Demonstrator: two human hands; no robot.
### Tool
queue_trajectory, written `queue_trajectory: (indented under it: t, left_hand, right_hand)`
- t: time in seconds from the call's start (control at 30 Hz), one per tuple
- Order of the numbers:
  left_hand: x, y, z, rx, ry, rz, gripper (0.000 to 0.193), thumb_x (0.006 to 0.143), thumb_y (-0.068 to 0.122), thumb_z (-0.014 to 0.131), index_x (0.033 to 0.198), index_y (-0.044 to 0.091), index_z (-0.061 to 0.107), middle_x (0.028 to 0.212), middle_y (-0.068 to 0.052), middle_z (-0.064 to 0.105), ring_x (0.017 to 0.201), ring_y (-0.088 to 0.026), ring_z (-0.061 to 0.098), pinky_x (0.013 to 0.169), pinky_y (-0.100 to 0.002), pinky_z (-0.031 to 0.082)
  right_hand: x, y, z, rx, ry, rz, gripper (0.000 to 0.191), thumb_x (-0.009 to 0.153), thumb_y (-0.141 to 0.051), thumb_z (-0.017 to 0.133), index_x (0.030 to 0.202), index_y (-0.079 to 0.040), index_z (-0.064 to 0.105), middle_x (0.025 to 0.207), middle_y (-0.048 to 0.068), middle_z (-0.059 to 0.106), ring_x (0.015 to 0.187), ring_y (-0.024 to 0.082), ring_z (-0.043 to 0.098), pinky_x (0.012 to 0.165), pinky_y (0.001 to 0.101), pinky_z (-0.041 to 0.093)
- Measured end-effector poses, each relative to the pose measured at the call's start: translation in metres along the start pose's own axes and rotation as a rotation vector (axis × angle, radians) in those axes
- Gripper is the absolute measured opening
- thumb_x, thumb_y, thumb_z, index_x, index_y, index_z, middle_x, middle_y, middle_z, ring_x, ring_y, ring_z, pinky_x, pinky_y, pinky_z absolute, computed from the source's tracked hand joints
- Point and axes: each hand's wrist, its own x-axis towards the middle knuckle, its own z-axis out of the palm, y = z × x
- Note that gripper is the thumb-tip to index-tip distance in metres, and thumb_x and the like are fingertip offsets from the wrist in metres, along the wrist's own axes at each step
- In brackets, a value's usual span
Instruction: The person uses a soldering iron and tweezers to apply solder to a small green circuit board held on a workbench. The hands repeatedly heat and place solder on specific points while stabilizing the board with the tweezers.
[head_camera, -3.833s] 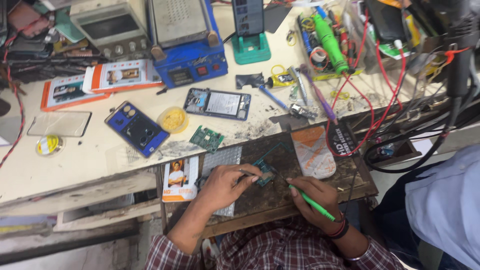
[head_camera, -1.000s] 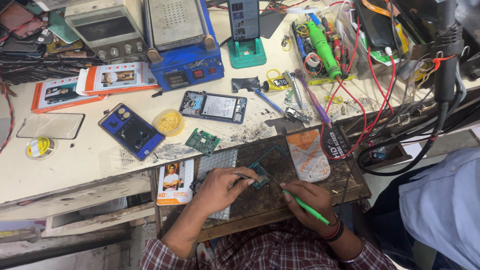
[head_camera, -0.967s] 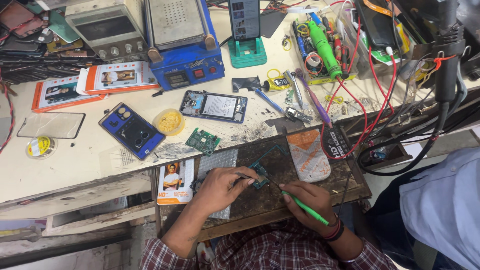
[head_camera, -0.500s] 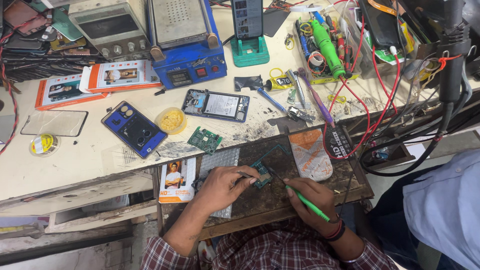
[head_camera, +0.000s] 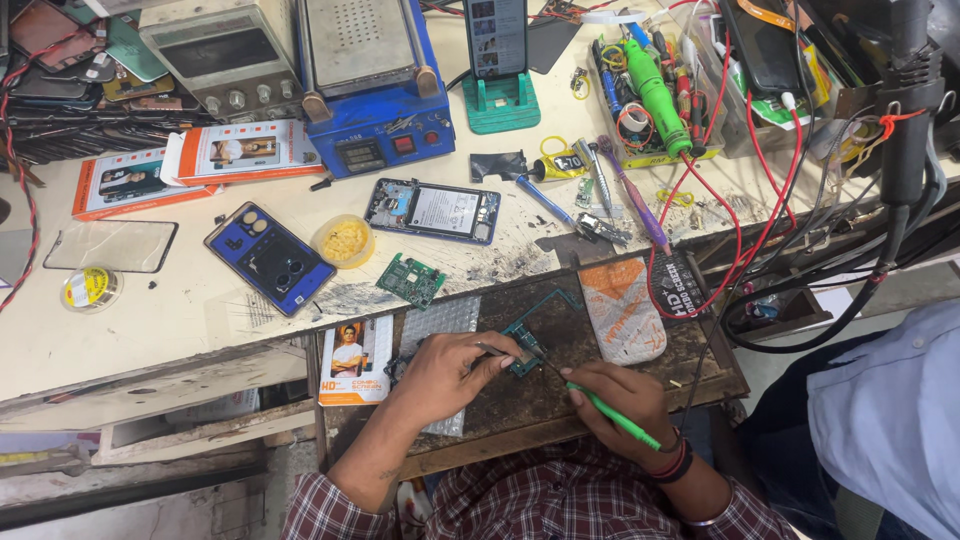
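The left hand (head_camera: 445, 365) pinches thin tweezers (head_camera: 497, 351) against a small circuit board (head_camera: 524, 348); the right hand (head_camera: 620, 392) grips a green-handled tool (head_camera: 612, 416) (its tip hard to make out).

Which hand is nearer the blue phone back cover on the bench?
Left. The left hand rests just right of and below the blue phone back cover; the right hand sits farther right, holding the green-handled tool.

Scuffed, stained wooden desk (head_camera: 180, 330); worn dark board (head_camera: 560, 400) beneath a matt green circuit board (head_camera: 524, 347); glossy green plastic tool (head_camera: 615, 415).
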Motion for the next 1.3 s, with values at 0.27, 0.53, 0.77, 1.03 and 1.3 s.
queue_trajectory:
  t: [0.27, 0.53, 0.77, 1.03, 1.3]
  left_hand:
    - [-0.0010, 0.0014, -0.0011, -0.013, 0.003, 0.018, 0.014, 0.094, 0.019, 0.072, 0.105, 0.014, 0.077, 0.080, -0.005, 0.077, 0.042, -0.015, 0.050, 0.045, -0.037, 0.041]
    - [0.0002, 0.0011, -0.0003, -0.001, -0.033, -0.060, 0.016, 0.093, 0.020, 0.072, 0.108, 0.017, 0.078, 0.071, -0.007, 0.074, 0.040, -0.013, 0.047, 0.043, -0.036, 0.038]
    - [-0.0006, -0.0002, 0.0004, 0.018, -0.029, -0.059, 0.015, 0.093, 0.020, 0.073, 0.107, 0.016, 0.078, 0.071, -0.007, 0.075, 0.040, -0.014, 0.048, 0.043, -0.036, 0.039]
    - [-0.0048, -0.0010, -0.0059, -0.029, 0.003, 0.016, 0.014, 0.094, 0.019, 0.072, 0.105, 0.013, 0.078, 0.088, -0.005, 0.080, 0.044, -0.016, 0.056, 0.046, -0.036, 0.044]
    - [-0.0015, -0.0023, -0.0064, -0.004, 0.000, 0.010, 0.015, 0.094, 0.020, 0.072, 0.107, 0.014, 0.077, 0.090, -0.006, 0.080, 0.048, -0.018, 0.062, 0.048, -0.036, 0.048]
  right_hand:
    - [-0.0028, -0.0001, 0.0014, 0.011, 0.030, 0.040, 0.020, 0.090, -0.010, 0.072, 0.110, -0.004, 0.074, 0.096, 0.012, 0.077, 0.081, 0.020, 0.079, 0.066, 0.0289, 0.061]
    - [-0.0061, 0.0057, 0.0061, -0.023, 0.074, 0.040, 0.020, 0.093, -0.011, 0.071, 0.111, -0.004, 0.074, 0.098, 0.013, 0.077, 0.084, 0.020, 0.079, 0.066, 0.0280, 0.063]
    - [-0.0062, 0.0019, 0.0048, -0.020, 0.075, 0.050, 0.019, 0.093, -0.010, 0.070, 0.110, -0.003, 0.073, 0.101, 0.013, 0.077, 0.086, 0.021, 0.079, 0.068, 0.0287, 0.062]
    - [-0.0023, -0.0018, 0.0080, -0.039, 0.048, 0.049, 0.021, 0.091, -0.012, 0.072, 0.110, -0.004, 0.075, 0.099, 0.014, 0.077, 0.083, 0.020, 0.079, 0.066, 0.0284, 0.063]
    - [-0.0011, 0.0012, 0.0090, -0.057, 0.083, 0.029, 0.020, 0.092, -0.013, 0.071, 0.110, -0.004, 0.075, 0.099, 0.013, 0.077, 0.082, 0.020, 0.079, 0.065, 0.0285, 0.062]
